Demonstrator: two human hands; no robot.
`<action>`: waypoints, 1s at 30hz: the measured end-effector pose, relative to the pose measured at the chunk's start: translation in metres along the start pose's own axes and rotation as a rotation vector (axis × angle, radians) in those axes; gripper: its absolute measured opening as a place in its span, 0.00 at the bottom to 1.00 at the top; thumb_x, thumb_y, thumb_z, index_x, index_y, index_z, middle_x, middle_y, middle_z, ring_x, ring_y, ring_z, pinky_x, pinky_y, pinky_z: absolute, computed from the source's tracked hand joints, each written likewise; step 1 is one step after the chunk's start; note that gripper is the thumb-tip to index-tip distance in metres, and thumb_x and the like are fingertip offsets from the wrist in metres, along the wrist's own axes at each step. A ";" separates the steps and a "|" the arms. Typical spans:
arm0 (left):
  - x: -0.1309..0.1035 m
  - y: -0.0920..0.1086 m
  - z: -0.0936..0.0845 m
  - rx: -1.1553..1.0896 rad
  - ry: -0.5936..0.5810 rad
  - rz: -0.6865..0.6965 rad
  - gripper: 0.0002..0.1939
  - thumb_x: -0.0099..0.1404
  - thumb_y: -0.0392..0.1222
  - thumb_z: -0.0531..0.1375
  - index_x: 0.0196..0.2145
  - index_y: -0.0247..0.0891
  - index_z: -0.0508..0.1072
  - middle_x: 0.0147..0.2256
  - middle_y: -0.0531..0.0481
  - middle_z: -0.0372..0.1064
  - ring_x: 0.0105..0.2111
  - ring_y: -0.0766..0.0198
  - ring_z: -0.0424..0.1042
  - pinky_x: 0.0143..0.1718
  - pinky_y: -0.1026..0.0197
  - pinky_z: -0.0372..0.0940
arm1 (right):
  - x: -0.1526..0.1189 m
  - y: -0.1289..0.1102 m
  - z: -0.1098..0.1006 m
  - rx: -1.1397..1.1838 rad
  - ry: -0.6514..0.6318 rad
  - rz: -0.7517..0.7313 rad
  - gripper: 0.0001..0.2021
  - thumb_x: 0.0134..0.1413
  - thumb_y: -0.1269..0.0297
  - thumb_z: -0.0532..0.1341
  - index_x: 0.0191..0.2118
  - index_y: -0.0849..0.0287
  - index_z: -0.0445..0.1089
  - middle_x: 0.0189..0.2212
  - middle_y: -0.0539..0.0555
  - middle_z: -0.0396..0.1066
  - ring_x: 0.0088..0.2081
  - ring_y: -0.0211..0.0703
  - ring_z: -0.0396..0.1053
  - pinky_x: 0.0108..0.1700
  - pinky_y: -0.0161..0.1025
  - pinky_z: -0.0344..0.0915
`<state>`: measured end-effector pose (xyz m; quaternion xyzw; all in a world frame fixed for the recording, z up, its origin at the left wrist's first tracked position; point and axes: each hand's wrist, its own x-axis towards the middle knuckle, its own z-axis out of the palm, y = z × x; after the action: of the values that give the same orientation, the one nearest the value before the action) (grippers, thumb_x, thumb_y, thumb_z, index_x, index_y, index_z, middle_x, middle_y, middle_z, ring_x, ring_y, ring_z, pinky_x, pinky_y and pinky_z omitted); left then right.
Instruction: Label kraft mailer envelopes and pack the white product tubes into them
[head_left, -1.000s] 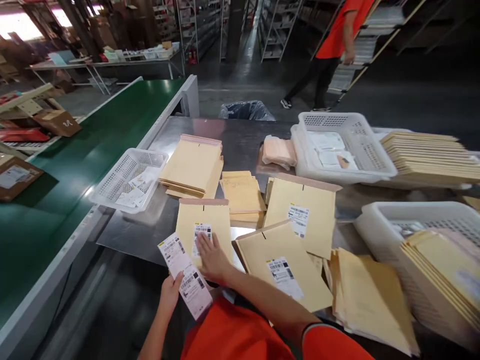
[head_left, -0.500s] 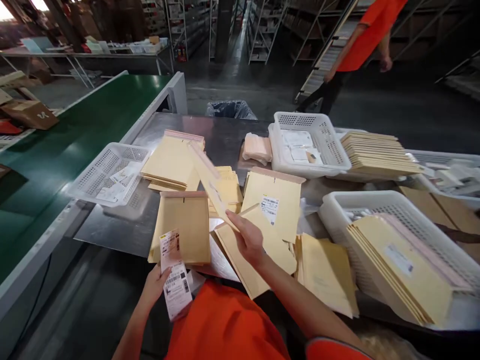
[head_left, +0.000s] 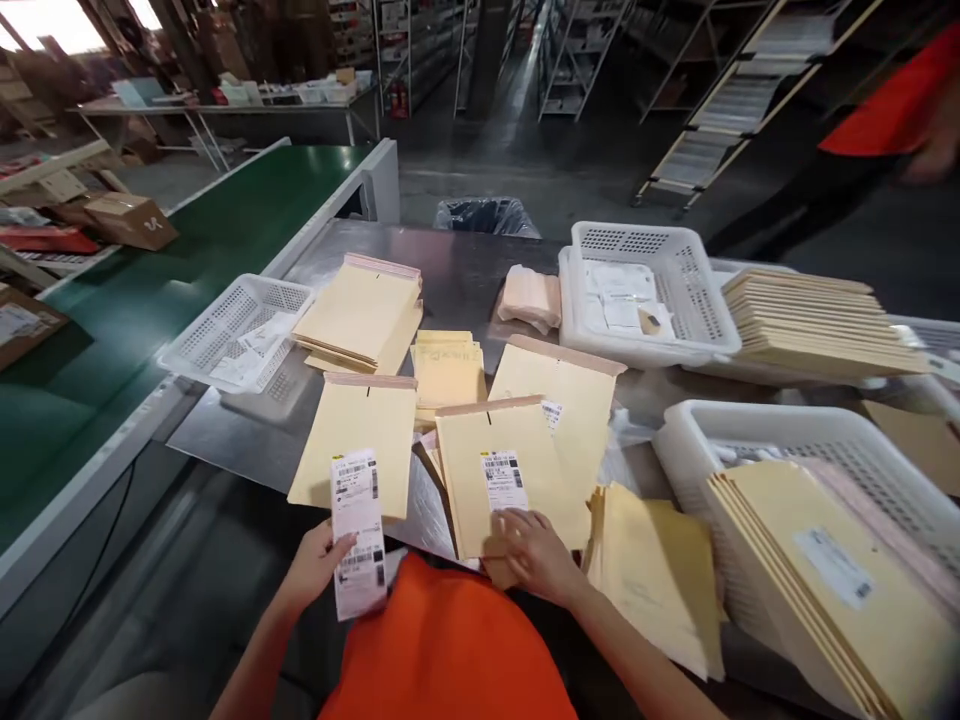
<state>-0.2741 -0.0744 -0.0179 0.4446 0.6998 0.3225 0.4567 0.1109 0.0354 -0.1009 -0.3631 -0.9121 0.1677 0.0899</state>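
My left hand (head_left: 319, 565) pinches a strip of printed white labels (head_left: 360, 575), which hangs in front of a padded envelope (head_left: 364, 425) with a pink flap. My right hand (head_left: 529, 550) is over the lower part of another padded envelope (head_left: 465, 475), just below the white label (head_left: 504, 480) on it. The fingers of that hand are bent, and whether they grip anything is hidden. Behind it lies a larger labelled envelope (head_left: 585, 430), and small yellow envelopes (head_left: 450, 375) are piled farther back.
A white basket with papers (head_left: 251, 345) stands at the left beside the green conveyor (head_left: 232, 240). More baskets (head_left: 645, 345) and envelope stacks (head_left: 817, 320) fill the right. An orange-sleeved person (head_left: 885, 125) is beyond the table, near a ladder (head_left: 712, 130).
My right hand has moved lower and turned palm down; the envelope it held up now faces me, label showing. The strip in my left hand is more upright. The other person has moved right.
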 end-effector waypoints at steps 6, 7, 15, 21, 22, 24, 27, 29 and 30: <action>-0.003 0.021 0.023 -0.040 -0.274 0.100 0.18 0.63 0.52 0.57 0.42 0.40 0.80 0.48 0.43 0.75 0.48 0.49 0.72 0.51 0.52 0.65 | 0.136 -0.112 -0.028 0.996 0.267 0.235 0.25 0.49 0.60 0.63 0.55 0.55 0.66 0.47 0.57 0.72 0.45 0.46 0.71 0.44 0.43 0.70; -0.002 0.018 0.023 -0.037 -0.283 0.094 0.17 0.63 0.51 0.58 0.42 0.40 0.80 0.47 0.43 0.76 0.48 0.49 0.73 0.51 0.52 0.65 | 0.154 -0.127 -0.029 1.105 0.262 0.277 0.21 0.47 0.60 0.64 0.49 0.56 0.70 0.42 0.56 0.73 0.41 0.45 0.72 0.41 0.41 0.70; 0.021 0.005 0.001 -0.409 0.122 0.032 0.33 0.52 0.49 0.67 0.55 0.38 0.67 0.54 0.40 0.69 0.53 0.51 0.68 0.55 0.52 0.62 | 0.189 -0.178 -0.025 1.238 0.167 0.392 0.09 0.41 0.61 0.67 0.32 0.57 0.75 0.25 0.49 0.73 0.28 0.41 0.68 0.33 0.38 0.66; 0.055 0.009 0.008 -0.446 0.321 -0.163 0.21 0.54 0.60 0.61 0.23 0.39 0.65 0.19 0.58 0.61 0.22 0.67 0.61 0.24 0.65 0.58 | 0.208 -0.188 0.007 1.076 0.232 0.378 0.07 0.50 0.61 0.62 0.27 0.57 0.73 0.26 0.50 0.71 0.30 0.41 0.68 0.34 0.37 0.64; 0.057 0.004 0.009 -0.422 0.344 -0.172 0.22 0.54 0.62 0.61 0.22 0.39 0.65 0.19 0.58 0.60 0.22 0.67 0.60 0.23 0.65 0.56 | 0.218 -0.185 0.013 1.031 0.271 0.381 0.06 0.51 0.62 0.61 0.26 0.57 0.72 0.27 0.51 0.71 0.31 0.41 0.68 0.35 0.37 0.64; 0.056 -0.012 0.010 -0.378 0.363 -0.197 0.24 0.53 0.64 0.60 0.23 0.38 0.68 0.20 0.56 0.62 0.23 0.66 0.61 0.24 0.64 0.56 | 0.242 -0.174 0.025 0.888 0.359 0.436 0.06 0.51 0.64 0.60 0.26 0.57 0.70 0.31 0.52 0.70 0.34 0.43 0.68 0.38 0.38 0.64; 0.036 -0.042 0.007 -0.346 0.320 -0.245 0.28 0.48 0.67 0.63 0.24 0.35 0.72 0.21 0.50 0.69 0.24 0.62 0.66 0.25 0.62 0.59 | 0.278 -0.152 0.041 0.555 0.422 0.539 0.06 0.52 0.65 0.59 0.27 0.57 0.71 0.36 0.55 0.70 0.40 0.46 0.67 0.44 0.43 0.61; 0.013 -0.063 0.003 -0.329 0.244 -0.275 0.32 0.44 0.69 0.64 0.24 0.32 0.75 0.23 0.45 0.73 0.24 0.57 0.69 0.25 0.59 0.62 | 0.294 -0.141 0.051 0.338 0.400 0.511 0.07 0.53 0.67 0.59 0.27 0.56 0.72 0.38 0.55 0.70 0.43 0.48 0.65 0.47 0.45 0.57; 0.000 -0.072 0.002 -0.309 0.183 -0.281 0.33 0.43 0.70 0.64 0.25 0.31 0.77 0.24 0.42 0.75 0.26 0.55 0.70 0.26 0.58 0.63 | 0.299 -0.138 0.055 0.267 0.384 0.481 0.07 0.54 0.67 0.59 0.27 0.56 0.72 0.39 0.54 0.70 0.44 0.48 0.64 0.48 0.46 0.55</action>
<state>-0.2961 -0.1031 -0.0799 0.2365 0.7357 0.3980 0.4943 -0.2073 0.1355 -0.0883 -0.5778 -0.7368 0.2308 0.2646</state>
